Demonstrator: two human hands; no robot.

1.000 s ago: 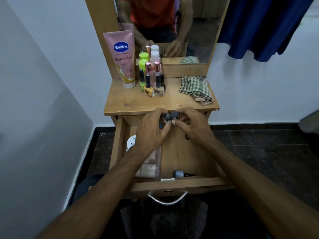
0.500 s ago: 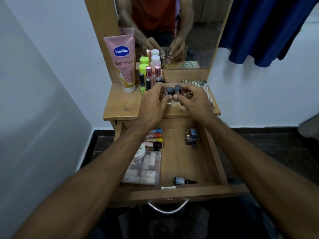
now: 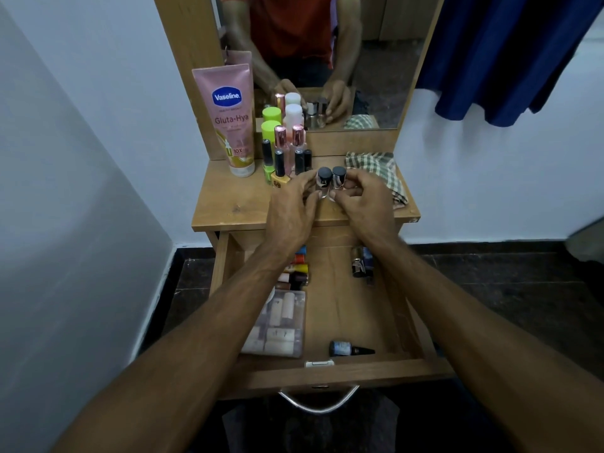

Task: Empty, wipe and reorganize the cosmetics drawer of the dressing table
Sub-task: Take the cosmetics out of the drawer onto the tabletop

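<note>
On tabletop point(image 3: 228, 204), both hands seemingly around two bottles point(image 3: 330, 183).

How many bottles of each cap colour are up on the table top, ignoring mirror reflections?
Black-capped bottles: 6, one each in left hand and right hand
Pink-capped bottles: 2
Green-capped bottles: 1
White-capped bottles: 1
Total: 10
</note>
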